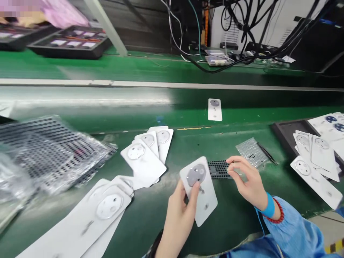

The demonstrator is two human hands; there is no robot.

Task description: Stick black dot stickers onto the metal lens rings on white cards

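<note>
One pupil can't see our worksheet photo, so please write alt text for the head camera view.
A person's left hand holds a white card bearing a grey disc over a green workbench, while the curled right hand hovers beside a sheet of black dots. More white cards lie in overlapping piles on both sides.

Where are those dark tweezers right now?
In the head view, the dark tweezers lie on the right side of the green bench, by the clear dotted sheet, between it and the black tray.
</note>
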